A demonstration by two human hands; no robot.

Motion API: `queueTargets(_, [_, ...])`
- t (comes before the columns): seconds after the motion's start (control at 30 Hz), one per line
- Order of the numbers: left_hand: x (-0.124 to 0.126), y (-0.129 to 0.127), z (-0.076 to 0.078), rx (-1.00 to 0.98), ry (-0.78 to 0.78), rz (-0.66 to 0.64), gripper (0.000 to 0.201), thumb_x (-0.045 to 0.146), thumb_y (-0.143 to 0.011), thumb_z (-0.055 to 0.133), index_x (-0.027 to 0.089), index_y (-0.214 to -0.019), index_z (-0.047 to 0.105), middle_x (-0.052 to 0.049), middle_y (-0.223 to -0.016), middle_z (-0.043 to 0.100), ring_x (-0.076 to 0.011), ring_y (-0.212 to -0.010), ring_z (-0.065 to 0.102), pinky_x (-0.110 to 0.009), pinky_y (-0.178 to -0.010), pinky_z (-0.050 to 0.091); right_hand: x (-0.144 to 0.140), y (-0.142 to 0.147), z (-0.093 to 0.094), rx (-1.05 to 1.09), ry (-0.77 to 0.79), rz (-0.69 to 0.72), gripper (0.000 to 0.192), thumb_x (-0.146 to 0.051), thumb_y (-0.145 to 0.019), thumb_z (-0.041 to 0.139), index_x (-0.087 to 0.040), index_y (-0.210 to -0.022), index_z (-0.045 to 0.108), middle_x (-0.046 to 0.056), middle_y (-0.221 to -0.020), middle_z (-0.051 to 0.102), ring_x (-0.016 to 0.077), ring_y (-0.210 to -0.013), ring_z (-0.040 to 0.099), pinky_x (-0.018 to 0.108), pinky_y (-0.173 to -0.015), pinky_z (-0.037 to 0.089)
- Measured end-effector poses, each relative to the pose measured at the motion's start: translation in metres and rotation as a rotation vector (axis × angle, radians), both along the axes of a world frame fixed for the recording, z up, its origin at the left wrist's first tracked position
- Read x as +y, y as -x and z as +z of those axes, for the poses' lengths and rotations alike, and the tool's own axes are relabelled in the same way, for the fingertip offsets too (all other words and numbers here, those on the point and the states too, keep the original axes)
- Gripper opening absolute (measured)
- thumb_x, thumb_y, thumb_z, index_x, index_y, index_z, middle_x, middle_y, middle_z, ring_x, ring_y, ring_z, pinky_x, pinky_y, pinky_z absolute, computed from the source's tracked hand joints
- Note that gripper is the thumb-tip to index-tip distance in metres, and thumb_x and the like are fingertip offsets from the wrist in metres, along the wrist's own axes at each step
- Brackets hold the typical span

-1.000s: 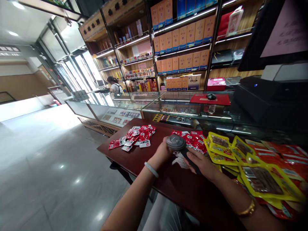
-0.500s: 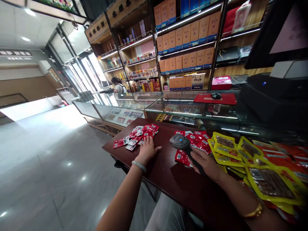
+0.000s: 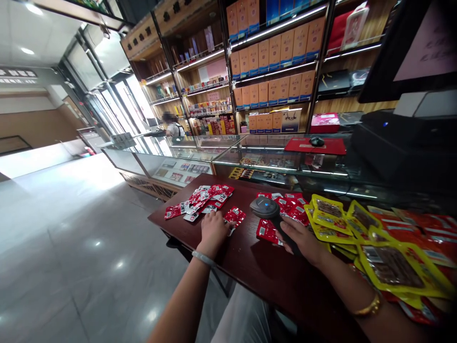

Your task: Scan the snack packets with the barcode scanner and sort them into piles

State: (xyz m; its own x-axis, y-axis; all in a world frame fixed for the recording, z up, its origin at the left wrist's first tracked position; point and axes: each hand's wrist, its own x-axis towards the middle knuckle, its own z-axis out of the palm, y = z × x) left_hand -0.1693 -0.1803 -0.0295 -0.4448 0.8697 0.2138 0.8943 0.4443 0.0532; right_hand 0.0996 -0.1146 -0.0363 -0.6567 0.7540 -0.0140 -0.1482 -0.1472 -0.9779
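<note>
My left hand (image 3: 215,229) is closed on one red snack packet (image 3: 235,218), pinched at its near edge just above the dark red table (image 3: 246,267). Behind that hand lies a loose pile of red and white packets (image 3: 203,199). My right hand (image 3: 300,238) grips a black barcode scanner (image 3: 266,208) by the handle, its head pointing left toward the pinched packet. Beneath and behind the scanner spreads a second group of red packets (image 3: 294,207). Yellow-edged snack packs (image 3: 392,267) are heaped to the right of my right hand.
Orange-red packs (image 3: 417,228) lie at the far right. Behind the table runs a glass display counter (image 3: 228,152) with a mouse (image 3: 316,141) on a red mat and a dark monitor (image 3: 378,62). A person (image 3: 174,128) is behind the far counter.
My left hand has drawn one red packet away from the left pile, toward me and to the right, and its fingers have closed. The scanner stays in my right hand, nearly still.
</note>
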Motion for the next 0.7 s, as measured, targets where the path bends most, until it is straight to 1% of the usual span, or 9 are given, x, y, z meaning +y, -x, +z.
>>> queueTargets(0.07, [0.003, 0.001, 0.000, -0.037, 0.068, -0.015, 0.047, 0.058, -0.085, 0.056, 0.014, -0.103, 0.061, -0.018, -0.115, 0.065, -0.0328, -0.114, 0.056, -0.039, -0.095, 0.041, 0.000, 0.000, 0.001, 0.005, -0.015, 0.004, 0.039, -0.059, -0.081, 0.064, -0.022, -0.091, 0.057, -0.003, -0.063, 0.056, 0.0094, -0.042, 0.042, 0.025, -0.041, 0.029])
queueTargets(0.13, [0.006, 0.001, -0.001, -0.149, 0.074, -0.039, 0.046, 0.056, -0.084, 0.059, 0.015, -0.106, 0.056, -0.016, -0.111, 0.067, -0.0313, -0.108, 0.060, -0.036, -0.087, 0.043, 0.000, 0.000, 0.001, 0.008, -0.029, 0.004, 0.038, -0.059, -0.082, 0.063, -0.022, -0.088, 0.057, -0.003, -0.063, 0.056, 0.0097, -0.043, 0.042, 0.025, -0.042, 0.030])
queueTargets(0.23, [0.010, -0.001, -0.005, -0.347, -0.012, -0.029, 0.043, 0.048, -0.085, 0.061, 0.018, -0.113, 0.049, -0.012, -0.105, 0.069, -0.0275, -0.097, 0.065, -0.030, -0.075, 0.044, 0.001, -0.001, 0.000, 0.006, -0.048, 0.001, 0.038, -0.059, -0.083, 0.061, -0.022, -0.090, 0.057, -0.003, -0.065, 0.056, 0.0095, -0.043, 0.043, 0.025, -0.042, 0.030])
queueTargets(0.3, [0.012, -0.003, -0.008, -0.421, -0.088, -0.033, 0.039, 0.044, -0.085, 0.062, 0.020, -0.111, 0.048, -0.010, -0.104, 0.069, -0.0253, -0.095, 0.066, -0.029, -0.074, 0.043, 0.001, -0.001, 0.000, 0.005, -0.059, 0.008, 0.038, -0.059, -0.084, 0.060, -0.022, -0.092, 0.057, -0.003, -0.066, 0.056, 0.0088, -0.042, 0.043, 0.024, -0.041, 0.029])
queueTargets(0.43, [0.014, -0.007, -0.012, -0.483, -0.170, -0.079, 0.036, 0.043, -0.084, 0.064, 0.021, -0.106, 0.047, -0.007, -0.100, 0.068, -0.0227, -0.092, 0.065, -0.028, -0.074, 0.042, 0.000, -0.002, 0.002, -0.003, -0.071, 0.013, 0.038, -0.058, -0.085, 0.059, -0.021, -0.092, 0.057, -0.004, -0.065, 0.055, 0.0072, -0.041, 0.043, 0.023, -0.041, 0.030])
queueTargets(0.57, [0.014, -0.010, -0.012, -0.495, -0.185, -0.101, 0.033, 0.043, -0.083, 0.064, 0.022, -0.102, 0.047, -0.004, -0.092, 0.067, -0.0208, -0.085, 0.064, -0.027, -0.072, 0.042, -0.002, -0.002, 0.005, -0.023, -0.067, 0.023, 0.043, -0.060, -0.084, 0.059, -0.020, -0.099, 0.057, -0.004, -0.065, 0.055, 0.0074, -0.041, 0.043, 0.022, -0.041, 0.031])
queueTargets(0.7, [0.015, -0.011, -0.011, -0.510, -0.193, -0.100, 0.032, 0.043, -0.083, 0.064, 0.021, -0.101, 0.048, -0.004, -0.090, 0.066, -0.0206, -0.083, 0.064, -0.028, -0.071, 0.043, -0.002, -0.001, 0.004, -0.027, -0.059, 0.015, 0.046, -0.062, -0.083, 0.059, -0.020, -0.102, 0.056, -0.004, -0.064, 0.054, 0.0080, -0.042, 0.043, 0.022, -0.041, 0.031])
